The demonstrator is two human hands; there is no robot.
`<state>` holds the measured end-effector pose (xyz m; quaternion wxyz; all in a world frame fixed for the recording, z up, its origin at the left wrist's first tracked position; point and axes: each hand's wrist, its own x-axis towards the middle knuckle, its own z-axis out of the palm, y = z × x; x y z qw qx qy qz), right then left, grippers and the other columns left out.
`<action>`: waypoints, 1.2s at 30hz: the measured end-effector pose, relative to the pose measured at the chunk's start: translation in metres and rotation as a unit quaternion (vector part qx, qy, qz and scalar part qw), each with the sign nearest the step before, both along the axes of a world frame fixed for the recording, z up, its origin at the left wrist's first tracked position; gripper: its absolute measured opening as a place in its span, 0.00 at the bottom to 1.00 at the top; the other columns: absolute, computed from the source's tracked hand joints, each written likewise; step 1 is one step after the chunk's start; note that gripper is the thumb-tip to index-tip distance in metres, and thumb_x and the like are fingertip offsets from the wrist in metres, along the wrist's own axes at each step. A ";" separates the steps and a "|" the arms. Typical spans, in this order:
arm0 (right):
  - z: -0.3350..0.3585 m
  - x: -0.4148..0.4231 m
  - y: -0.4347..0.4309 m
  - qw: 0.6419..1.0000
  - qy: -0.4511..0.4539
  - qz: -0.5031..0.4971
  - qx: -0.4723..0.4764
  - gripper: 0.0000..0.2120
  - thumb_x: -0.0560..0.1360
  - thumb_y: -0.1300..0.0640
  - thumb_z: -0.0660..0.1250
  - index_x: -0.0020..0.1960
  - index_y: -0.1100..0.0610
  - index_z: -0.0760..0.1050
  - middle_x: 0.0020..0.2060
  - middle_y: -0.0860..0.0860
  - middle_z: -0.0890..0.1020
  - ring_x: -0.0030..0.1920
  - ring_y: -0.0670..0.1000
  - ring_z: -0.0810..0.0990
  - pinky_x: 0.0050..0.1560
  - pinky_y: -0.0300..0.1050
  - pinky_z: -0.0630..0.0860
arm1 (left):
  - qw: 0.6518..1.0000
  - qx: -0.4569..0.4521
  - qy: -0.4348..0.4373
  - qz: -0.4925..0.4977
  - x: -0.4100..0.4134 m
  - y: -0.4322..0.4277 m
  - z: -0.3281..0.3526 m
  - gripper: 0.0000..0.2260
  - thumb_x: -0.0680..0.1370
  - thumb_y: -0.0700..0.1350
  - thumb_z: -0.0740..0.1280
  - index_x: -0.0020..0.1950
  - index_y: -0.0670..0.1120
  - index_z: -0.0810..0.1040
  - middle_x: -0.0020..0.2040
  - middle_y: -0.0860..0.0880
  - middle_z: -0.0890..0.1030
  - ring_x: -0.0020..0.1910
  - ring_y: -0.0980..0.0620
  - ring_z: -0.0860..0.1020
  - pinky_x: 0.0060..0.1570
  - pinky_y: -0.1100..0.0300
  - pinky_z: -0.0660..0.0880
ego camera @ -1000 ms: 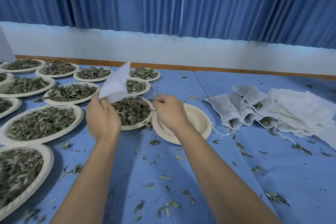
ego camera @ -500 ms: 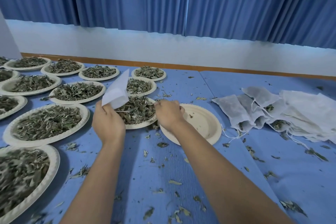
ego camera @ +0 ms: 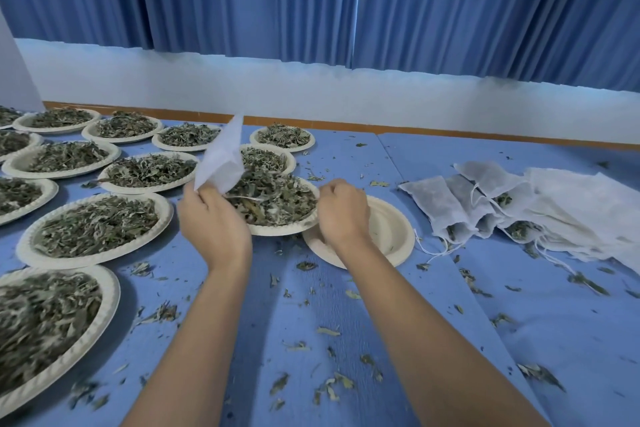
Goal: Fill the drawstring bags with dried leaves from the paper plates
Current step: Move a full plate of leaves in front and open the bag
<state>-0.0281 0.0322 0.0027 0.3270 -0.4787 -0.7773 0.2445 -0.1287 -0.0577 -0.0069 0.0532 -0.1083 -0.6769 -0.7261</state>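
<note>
Over the blue table (ego camera: 363,329), at the near edge of a paper plate (ego camera: 277,230) heaped with dried leaves (ego camera: 273,199), I have my left hand (ego camera: 213,222) pinching the lower end of a white drawstring bag (ego camera: 221,159). The bag sticks up and tilts away over the leaves. My right hand (ego camera: 341,208) sits at that plate's right rim, fingers curled. From behind I cannot tell whether they grip anything. An empty plate (ego camera: 391,232) lies partly under that hand. Further right, a pile of bags (ego camera: 519,208) rests on the table, some showing leaves inside. More filled plates (ego camera: 86,261) spread to the left, and leaf scraps lie scattered near my forearms.
</note>
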 end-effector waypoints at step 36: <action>0.023 0.048 -0.026 0.863 0.229 0.320 -0.316 0.18 0.75 0.73 0.54 0.59 0.62 0.76 0.46 0.51 0.81 0.38 0.42 0.80 0.45 0.37 0.79 | 0.990 0.002 0.050 -0.132 0.063 0.035 0.025 0.12 0.81 0.44 0.53 0.39 0.46 0.68 0.33 0.52 0.74 0.27 0.66 0.71 0.26 0.70 0.65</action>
